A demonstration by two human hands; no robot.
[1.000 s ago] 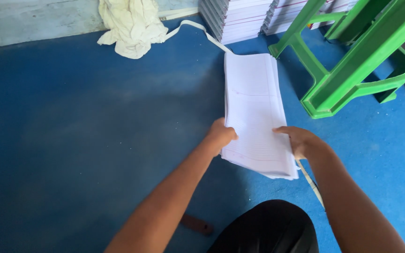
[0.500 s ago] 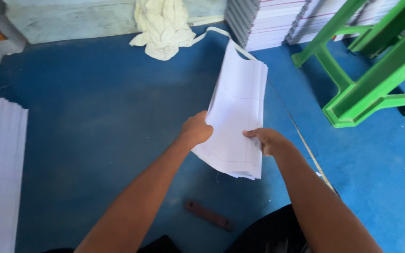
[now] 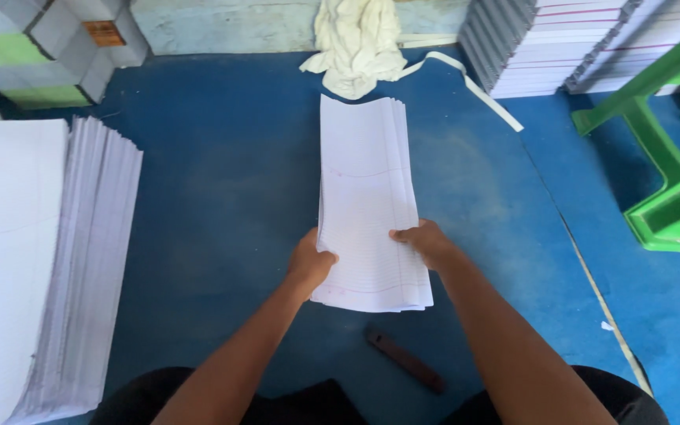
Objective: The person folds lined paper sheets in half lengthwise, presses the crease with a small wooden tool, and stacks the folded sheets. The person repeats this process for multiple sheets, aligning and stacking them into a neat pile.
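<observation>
i see a sheaf of ruled white paper [image 3: 367, 205] lying on the blue floor [image 3: 222, 197], its long axis running straight away from me, near end at my hands and far end close to a crumpled cream cloth [image 3: 358, 43] by the back wall. my left hand [image 3: 310, 264] pinches the sheaf's near left edge, fingers curled under and thumb on top; my right hand [image 3: 425, 242] grips the near right edge the same way, slightly farther up the sheaf. both hands sit at the near end, so the bulk of the paper lies ahead of them, neither hand clearly nearer. the sheets look a little fanned along the right side. just in front of my knees a dark flat bar [image 3: 404, 360] rests on the floor, apart from the paper. at the left edge of the floor lies a broad stack of white sheets [image 3: 37, 260]; at the far right corner stand piled notebooks [image 3: 545, 43], and a green plastic stool [image 3: 670, 181] lies at the right. a pale strap [image 3: 474, 86] trails from the cloth.
</observation>
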